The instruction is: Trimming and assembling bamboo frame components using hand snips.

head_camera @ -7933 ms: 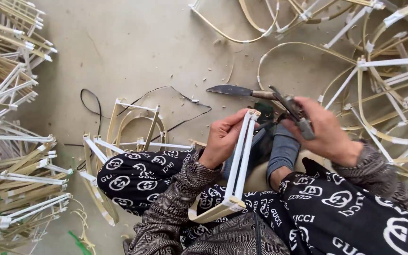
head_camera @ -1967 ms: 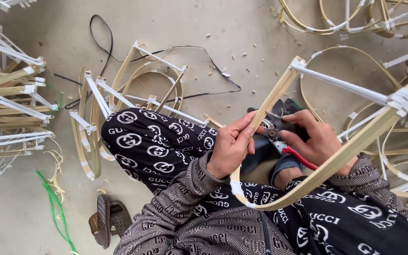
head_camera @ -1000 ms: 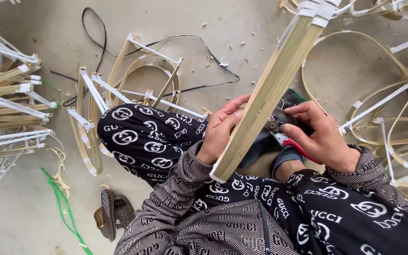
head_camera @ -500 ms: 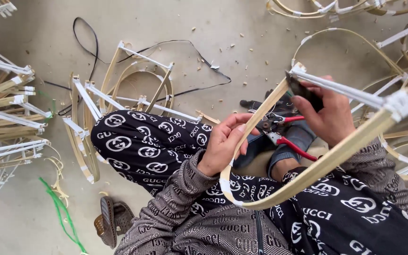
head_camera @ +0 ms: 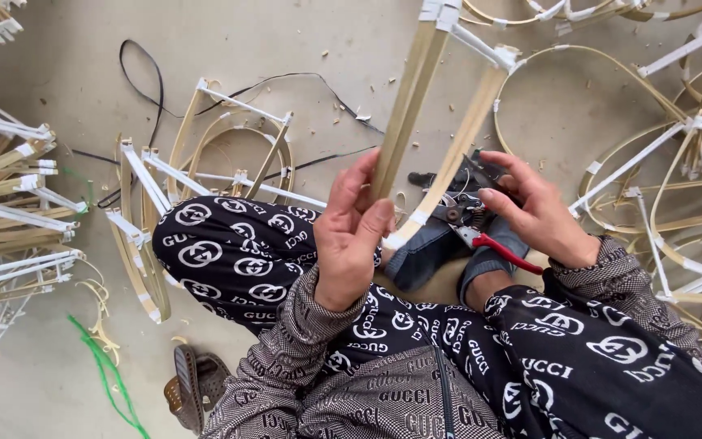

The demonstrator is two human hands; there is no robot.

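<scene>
- The left hand [head_camera: 351, 236] gripped the bamboo frame [head_camera: 428, 122] near its lower end, held upright over the lap.
- The right hand [head_camera: 534, 207] closed on red-handled pliers [head_camera: 481, 236]; steadying the frame near the taped joint [head_camera: 416, 218] seemed wise.
- Finished frames [head_camera: 205, 162] lay beyond.

Concrete floor [head_camera: 58, 390], grey, strewn with small shavings. A stack of bamboo strip frames [head_camera: 10, 219] is piled at the left edge — joints wrapped in white tape. More bent bamboo hoops [head_camera: 676, 195] are spread along the right side and top. A single frame with curved strips [head_camera: 221, 154] is laid flat just above the patterned trouser knee. A black cord [head_camera: 144, 81] is looped across the floor behind it. Green plastic strip [head_camera: 107, 374] and a brown sandal [head_camera: 192, 390] are seen lower left — near each other.
</scene>
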